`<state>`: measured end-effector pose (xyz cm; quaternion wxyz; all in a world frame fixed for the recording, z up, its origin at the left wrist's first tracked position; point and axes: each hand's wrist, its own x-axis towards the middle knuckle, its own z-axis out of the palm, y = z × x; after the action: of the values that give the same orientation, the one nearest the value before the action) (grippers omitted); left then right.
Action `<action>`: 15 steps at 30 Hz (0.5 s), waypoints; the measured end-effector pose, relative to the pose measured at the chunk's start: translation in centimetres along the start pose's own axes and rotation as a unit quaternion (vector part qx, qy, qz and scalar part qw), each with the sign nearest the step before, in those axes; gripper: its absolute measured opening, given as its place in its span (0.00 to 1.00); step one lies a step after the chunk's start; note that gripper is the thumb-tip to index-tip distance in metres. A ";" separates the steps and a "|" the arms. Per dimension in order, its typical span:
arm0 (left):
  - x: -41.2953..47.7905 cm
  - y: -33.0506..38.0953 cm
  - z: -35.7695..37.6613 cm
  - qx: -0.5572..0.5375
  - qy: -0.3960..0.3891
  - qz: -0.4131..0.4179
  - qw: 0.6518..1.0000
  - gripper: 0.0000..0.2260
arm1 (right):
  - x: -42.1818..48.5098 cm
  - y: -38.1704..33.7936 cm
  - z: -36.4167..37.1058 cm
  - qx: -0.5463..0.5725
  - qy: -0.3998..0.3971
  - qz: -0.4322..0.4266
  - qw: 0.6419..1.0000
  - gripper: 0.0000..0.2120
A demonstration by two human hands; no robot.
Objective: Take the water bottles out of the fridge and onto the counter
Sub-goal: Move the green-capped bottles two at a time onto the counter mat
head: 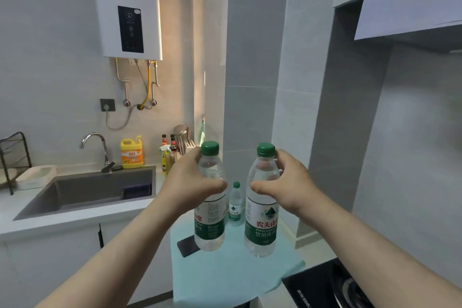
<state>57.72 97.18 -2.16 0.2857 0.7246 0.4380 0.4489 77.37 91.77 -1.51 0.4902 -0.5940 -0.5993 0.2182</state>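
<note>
Left hand (192, 182) grips one water bottle (210, 220); right hand (290, 182) grips another bottle (261, 222) at 3 o'clock, both upright over the counter (225, 277).

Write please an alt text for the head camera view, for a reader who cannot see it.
Two bare hands each hold a green-capped water bottle upright over a pale blue mat on a kitchen counter: left hand on the left bottle, right hand on the right bottle. A third bottle stands behind them; a sink lies left.
</note>
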 end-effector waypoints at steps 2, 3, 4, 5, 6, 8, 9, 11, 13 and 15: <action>2.5 -1.7 1.1 -0.003 0.002 -0.005 1.000 0.26 | 2.2 1.5 0.5 0.005 0.005 0.011 1.000 0.19; 3.5 -2.6 1.7 -0.005 0.003 -0.010 1.000 0.25 | 3.2 2.2 0.8 0.003 0.007 0.015 1.000 0.18; 4.5 -3.4 2.4 -0.008 0.002 -0.016 1.000 0.25 | 4.1 3.0 1.0 -0.002 0.008 0.019 1.000 0.18; 5.5 -4.2 3.1 -0.012 -0.002 -0.023 1.000 0.25 | 5.1 3.8 1.3 -0.007 0.008 0.023 1.000 0.18; 6.3 -5.0 3.7 -0.017 -0.007 -0.030 0.999 0.26 | 5.9 4.6 1.5 -0.012 0.008 0.027 1.000 0.18; 8.2 -6.8 5.1 -0.016 -0.013 -0.040 0.999 0.25 | 7.7 6.5 2.1 -0.027 -0.003 0.037 0.999 0.18; 9.2 -7.6 5.8 -0.011 -0.016 -0.045 0.999 0.25 | 8.7 7.5 2.4 -0.036 -0.010 0.040 0.999 0.18; 11.2 -9.2 7.2 0.002 -0.021 -0.055 0.998 0.26 | 10.7 9.5 2.9 -0.050 -0.021 0.043 0.998 0.19; 13.1 -10.7 8.9 0.003 -0.027 -0.059 0.998 0.25 | 12.9 11.8 3.2 -0.056 -0.031 0.042 0.997 0.20; 14.9 -12.3 10.4 0.003 -0.035 -0.069 0.997 0.24 | 15.3 14.2 3.5 -0.058 -0.043 0.048 0.996 0.21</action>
<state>65.59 115.83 -10.58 0.3290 0.7086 0.4778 0.4016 84.35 109.91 -9.88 0.4176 -0.6396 -0.6026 0.2312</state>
